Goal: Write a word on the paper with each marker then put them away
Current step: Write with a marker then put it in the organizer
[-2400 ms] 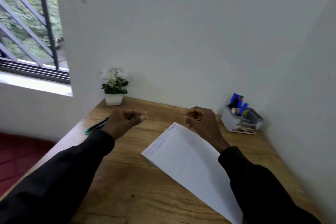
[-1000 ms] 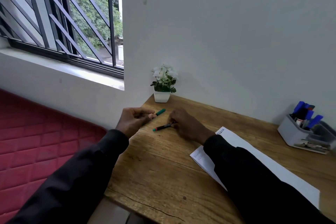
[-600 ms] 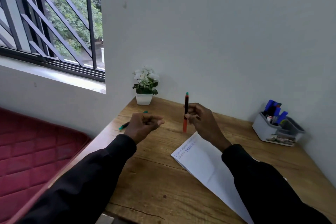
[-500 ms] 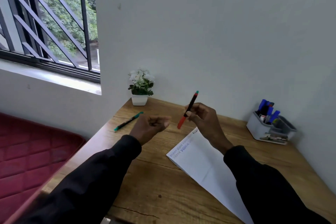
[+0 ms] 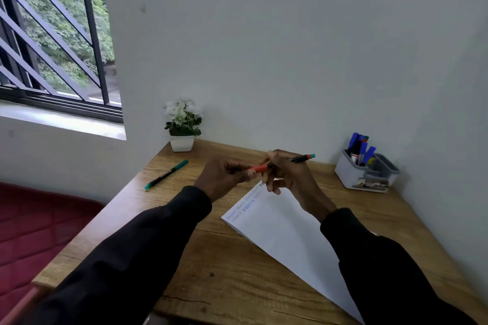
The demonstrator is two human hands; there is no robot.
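Both hands hold one marker (image 5: pixel 295 159) level above the paper's far corner. It has a black barrel, an orange-red cap and a green end. My right hand (image 5: pixel 287 174) grips the barrel. My left hand (image 5: pixel 224 177) pinches the orange-red cap (image 5: pixel 257 168). The white paper (image 5: pixel 285 232) lies on the wooden desk (image 5: pixel 224 280) with several words in blue and black along its far edge. A green-capped marker (image 5: pixel 166 174) lies alone on the desk's left side.
A grey organiser (image 5: pixel 367 174) with several blue and black markers stands at the back right by the wall. A small white pot of white flowers (image 5: pixel 182 126) sits at the back left. The desk's left edge drops to a red floor mat (image 5: pixel 39 232).
My right hand picked the orange-capped marker off the desk, lifted it and turned it level. My left hand came across and took hold of its cap. The green marker stayed on the desk.
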